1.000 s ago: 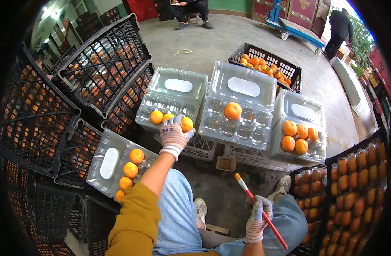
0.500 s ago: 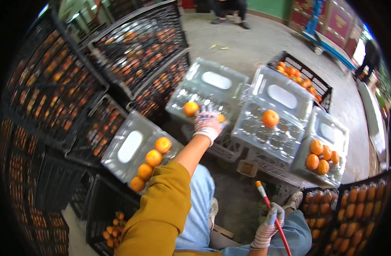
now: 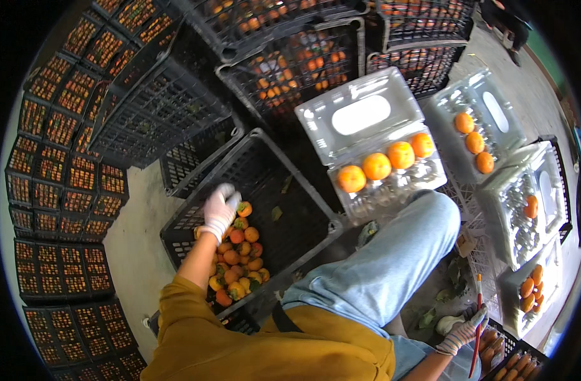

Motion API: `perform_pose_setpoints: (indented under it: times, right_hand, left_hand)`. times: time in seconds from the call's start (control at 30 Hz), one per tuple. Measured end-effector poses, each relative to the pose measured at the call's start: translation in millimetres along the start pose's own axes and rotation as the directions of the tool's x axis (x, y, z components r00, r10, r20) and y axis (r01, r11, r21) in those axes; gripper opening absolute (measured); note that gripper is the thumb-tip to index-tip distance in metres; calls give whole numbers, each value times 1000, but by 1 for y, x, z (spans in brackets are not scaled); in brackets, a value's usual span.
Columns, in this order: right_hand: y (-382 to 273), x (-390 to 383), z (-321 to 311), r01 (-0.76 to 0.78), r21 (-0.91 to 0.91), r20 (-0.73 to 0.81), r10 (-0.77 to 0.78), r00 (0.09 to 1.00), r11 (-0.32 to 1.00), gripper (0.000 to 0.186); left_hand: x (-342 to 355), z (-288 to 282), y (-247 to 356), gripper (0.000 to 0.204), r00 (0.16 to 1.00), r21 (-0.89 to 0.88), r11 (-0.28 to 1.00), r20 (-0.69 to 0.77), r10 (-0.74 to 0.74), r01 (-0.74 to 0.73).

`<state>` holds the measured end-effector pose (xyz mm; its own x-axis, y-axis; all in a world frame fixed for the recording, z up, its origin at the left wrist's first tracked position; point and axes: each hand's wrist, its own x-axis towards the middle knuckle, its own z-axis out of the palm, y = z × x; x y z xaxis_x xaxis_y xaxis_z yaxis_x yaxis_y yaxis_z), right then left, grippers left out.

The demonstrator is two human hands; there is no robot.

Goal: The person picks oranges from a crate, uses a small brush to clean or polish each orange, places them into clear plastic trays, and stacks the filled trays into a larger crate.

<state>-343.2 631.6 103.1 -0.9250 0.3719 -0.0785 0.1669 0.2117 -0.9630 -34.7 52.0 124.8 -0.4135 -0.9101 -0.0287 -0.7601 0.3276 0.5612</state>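
Note:
My left hand (image 3: 220, 208), in a white knit glove, reaches into a black plastic crate (image 3: 297, 171) at the left. Its fingers are closed around a persimmon (image 3: 244, 209) at the top of a pile of persimmons (image 3: 239, 254). My right hand (image 3: 463, 333), in a striped glove, grips a thin brush with a red handle (image 3: 477, 317), bristles upward, at the lower right. Between them, beyond my knee, an open clear plastic clamshell box (image 3: 360, 117) holds a row of several persimmons (image 3: 376, 166). Another clamshell (image 3: 503, 114) to its right has three persimmons (image 3: 474, 143).
Two more open clamshells, one with a single persimmon (image 3: 531, 207) and one with several (image 3: 528, 295), stand at the right. Stacked black crates of fruit (image 3: 290, 70) rise behind, with more stacks (image 3: 62, 273) along the left. Packed fruit (image 3: 512, 365) lies at the lower right.
The view has swung left. My left hand has moved from the middle clamshell, where three persimmons now show in a row, into the black crate. My right hand still holds the brush.

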Motion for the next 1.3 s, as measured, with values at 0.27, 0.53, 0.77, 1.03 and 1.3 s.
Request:
perform_pose_setpoints:
  times: [0.27, 0.53, 0.77, 1.03, 1.3]
  right_hand:
    - [33, 40, -76, 680, -728, 457, -679, 575, 87, 49]
    - [-24, -6, -33, 546, -487, 82, -587, 806, 682, 32]
    - [-35, -11, -28, 360, -174, -70, -376, 924, 917, 18]
    - [-45, -28, -4, 388, -135, -55, -398, 916, 911, 17]
    - [-173, -109, 45, 342, 203, 248, -386, 889, 918, 11]
  left_hand:
    - [-40, 111, -118, 63, 589, 764, 568, 620, -518, -305]
    - [-18, 147, -114, 17, 655, 780, 434, 620, -433, -451]
    - [-35, 115, -122, 52, 826, 153, 874, 283, -487, 462]
    - [-32, 39, 75, 48, 671, -438, -518, 578, 463, 735]
    - [-72, 100, 289, 49, 120, -150, -43, 555, 823, 988]
